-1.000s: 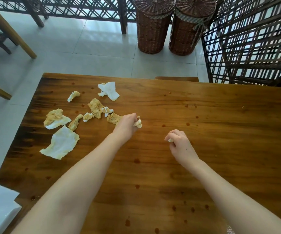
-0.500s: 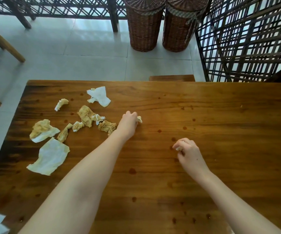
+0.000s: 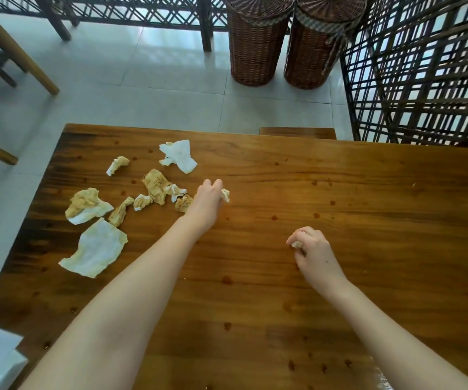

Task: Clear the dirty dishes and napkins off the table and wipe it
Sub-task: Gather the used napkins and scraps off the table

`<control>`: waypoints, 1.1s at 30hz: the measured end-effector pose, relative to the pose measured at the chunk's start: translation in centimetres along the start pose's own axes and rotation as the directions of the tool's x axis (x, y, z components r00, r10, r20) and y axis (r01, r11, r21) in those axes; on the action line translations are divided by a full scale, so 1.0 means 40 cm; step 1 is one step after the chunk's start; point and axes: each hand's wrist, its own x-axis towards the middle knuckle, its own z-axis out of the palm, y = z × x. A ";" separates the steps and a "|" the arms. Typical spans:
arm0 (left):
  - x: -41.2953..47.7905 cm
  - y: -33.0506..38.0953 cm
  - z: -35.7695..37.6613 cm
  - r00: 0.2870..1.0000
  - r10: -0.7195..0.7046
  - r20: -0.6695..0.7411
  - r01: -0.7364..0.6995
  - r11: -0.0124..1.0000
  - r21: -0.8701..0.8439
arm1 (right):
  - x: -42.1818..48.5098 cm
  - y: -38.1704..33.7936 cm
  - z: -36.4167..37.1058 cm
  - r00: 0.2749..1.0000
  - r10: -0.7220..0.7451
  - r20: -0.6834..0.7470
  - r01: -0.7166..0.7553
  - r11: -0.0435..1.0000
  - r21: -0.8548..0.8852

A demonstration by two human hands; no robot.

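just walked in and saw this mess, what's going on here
A person is clearing used napkins off a wooden table with bare hands. The left hand pinches a small napkin scrap beside a scatter of stained napkins on the table's left part. The right hand grips a crumpled bit of napkin nearer the person. Brown spots dot the wood, so wiping is not yet done. No dishes are in view.
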 end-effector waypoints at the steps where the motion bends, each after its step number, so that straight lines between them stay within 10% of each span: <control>1: -0.013 -0.015 -0.011 1.000 -0.012 -0.007 0.012 1.000 -0.003 | 0.000 -0.006 0.002 1.000 -0.002 -0.003 0.002 1.000 0.005; 14: -0.189 0.021 -0.032 0.993 0.098 -0.065 -0.100 0.995 -0.030 | -0.092 -0.046 -0.040 0.999 -0.017 -0.044 0.016 1.000 -0.024; 33: -0.482 0.700 0.274 0.928 0.366 0.069 -0.364 0.930 -0.048 | -0.622 0.463 -0.322 0.969 0.067 -0.239 -0.088 0.993 -0.079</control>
